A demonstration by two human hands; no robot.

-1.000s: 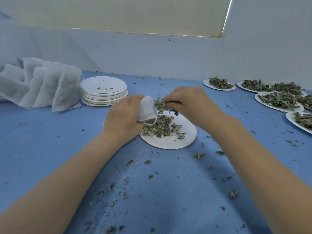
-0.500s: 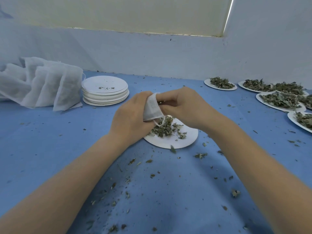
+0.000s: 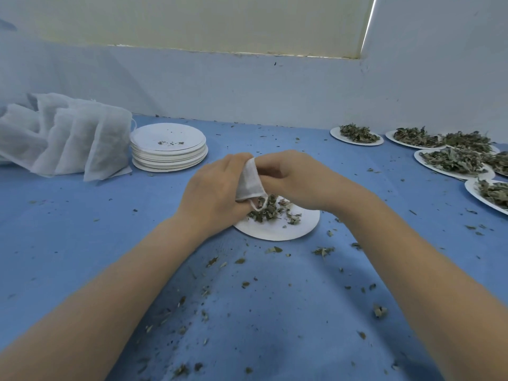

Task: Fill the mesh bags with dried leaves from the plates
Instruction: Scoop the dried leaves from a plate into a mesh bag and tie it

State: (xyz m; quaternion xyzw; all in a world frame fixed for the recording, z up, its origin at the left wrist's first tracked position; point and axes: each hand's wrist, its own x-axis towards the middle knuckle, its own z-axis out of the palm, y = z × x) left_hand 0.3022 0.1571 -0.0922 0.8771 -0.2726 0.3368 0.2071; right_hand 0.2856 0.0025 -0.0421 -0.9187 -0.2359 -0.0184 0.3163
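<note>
The left hand [image 3: 217, 193] grips a small white mesh bag [image 3: 249, 181] by its mouth above the plate [image 3: 277, 224] at the counter's middle; the right hand [image 3: 291, 176] has curled fingers at the opening, seemingly pinching leaves into it. The bag looks limp and near weightless, best held by its rim. The dried leaves [image 3: 268, 210] seem brittle, light and prone to scatter.
</note>
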